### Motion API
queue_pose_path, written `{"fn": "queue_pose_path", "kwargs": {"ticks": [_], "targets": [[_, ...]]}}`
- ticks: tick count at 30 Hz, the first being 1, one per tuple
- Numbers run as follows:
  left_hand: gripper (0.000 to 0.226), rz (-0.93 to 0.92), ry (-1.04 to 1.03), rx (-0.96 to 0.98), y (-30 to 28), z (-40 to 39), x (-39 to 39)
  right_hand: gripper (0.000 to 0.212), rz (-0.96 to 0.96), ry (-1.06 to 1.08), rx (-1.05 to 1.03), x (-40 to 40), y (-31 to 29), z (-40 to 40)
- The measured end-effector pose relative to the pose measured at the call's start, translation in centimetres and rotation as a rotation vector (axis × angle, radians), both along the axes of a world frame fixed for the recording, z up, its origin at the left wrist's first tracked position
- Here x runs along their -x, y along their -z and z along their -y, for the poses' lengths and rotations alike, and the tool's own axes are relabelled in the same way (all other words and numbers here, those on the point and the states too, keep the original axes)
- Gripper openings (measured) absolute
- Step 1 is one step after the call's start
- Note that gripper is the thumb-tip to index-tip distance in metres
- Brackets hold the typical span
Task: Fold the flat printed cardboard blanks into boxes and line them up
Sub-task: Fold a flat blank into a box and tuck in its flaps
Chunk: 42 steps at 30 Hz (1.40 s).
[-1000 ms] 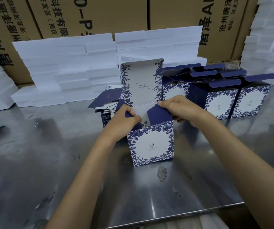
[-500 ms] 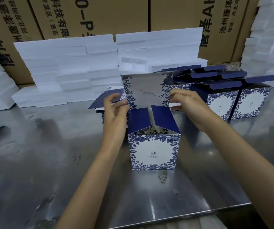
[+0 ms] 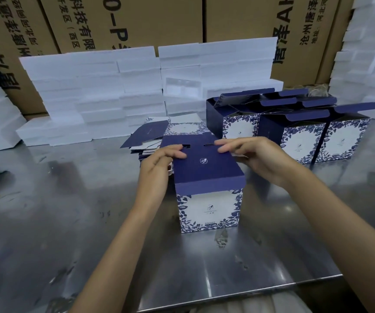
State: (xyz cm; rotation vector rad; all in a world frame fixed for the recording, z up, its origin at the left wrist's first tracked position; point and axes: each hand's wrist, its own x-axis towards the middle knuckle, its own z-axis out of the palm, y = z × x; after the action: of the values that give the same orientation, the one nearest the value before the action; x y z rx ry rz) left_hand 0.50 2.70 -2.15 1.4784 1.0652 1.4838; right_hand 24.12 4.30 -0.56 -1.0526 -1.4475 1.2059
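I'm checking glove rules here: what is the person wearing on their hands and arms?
Nothing that shows. The left hand and right hand are bare, with no gloves, rings or watch visible. Both forearms are uncovered up to the frame edge; no sleeve is in view.

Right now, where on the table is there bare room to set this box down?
Bare steel lies left of the box, between it, the near edge and the foam stacks. Another patch lies right of it, before the finished boxes. Behind the box is crowded: the flat blanks and both hands.
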Motion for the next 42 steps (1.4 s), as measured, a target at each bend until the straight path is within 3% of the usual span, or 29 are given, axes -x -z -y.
{"fn": "queue_pose_path", "kwargs": {"ticks": [2, 6, 10, 14, 23, 26, 32, 35, 38, 42], "targets": [[0.038, -0.032, 0.004, 0.041, -0.4, -0.3, 0.5, 0.041, 0.011, 0.000, 0.022, -0.4, -0.1, 0.1], [0.018, -0.268, -0.011, 0.108, -2.7, -1.8, -0.6, 0.016, 0.291, 0.112, -0.071, 1.0, -1.7, -0.7], [0.009, -0.450, -0.001, 0.263, -4.0, -3.3, -2.3, 0.009, 0.428, 0.174, -0.009, 4.6, -2.6, -1.8], [0.016, -0.443, -0.052, 0.270, -3.1, -3.5, -3.2, 0.015, 0.453, 0.256, 0.063, 5.8, -2.2, -2.1], [0.016, -0.219, -0.039, 0.307, -2.5, -2.9, -3.1, 0.020, 0.383, 0.254, 0.035, 5.5, -1.7, -1.7], [0.029, -0.313, -0.086, 0.323, -2.4, -2.7, -2.9, 0.021, 0.371, 0.294, 0.057, 5.4, -1.3, -1.5], [0.031, -0.342, -0.156, 0.336, -2.6, -2.3, -2.9, 0.022, 0.343, 0.350, 0.076, 5.2, -1.2, -1.0], [0.035, -0.351, -0.191, 0.326, -2.5, -2.4, -2.5, 0.033, 0.451, 0.404, 0.052, 5.6, -1.5, -0.7], [0.036, -0.424, -0.196, 0.297, -2.5, -2.6, -2.6, 0.032, 0.515, 0.446, 0.008, 5.7, -1.5, -0.2], [0.016, -0.571, -0.286, 0.112, -2.7, -2.3, -2.3, 0.023, 0.682, 0.530, -0.022, 5.2, -1.8, 0.2]]}}
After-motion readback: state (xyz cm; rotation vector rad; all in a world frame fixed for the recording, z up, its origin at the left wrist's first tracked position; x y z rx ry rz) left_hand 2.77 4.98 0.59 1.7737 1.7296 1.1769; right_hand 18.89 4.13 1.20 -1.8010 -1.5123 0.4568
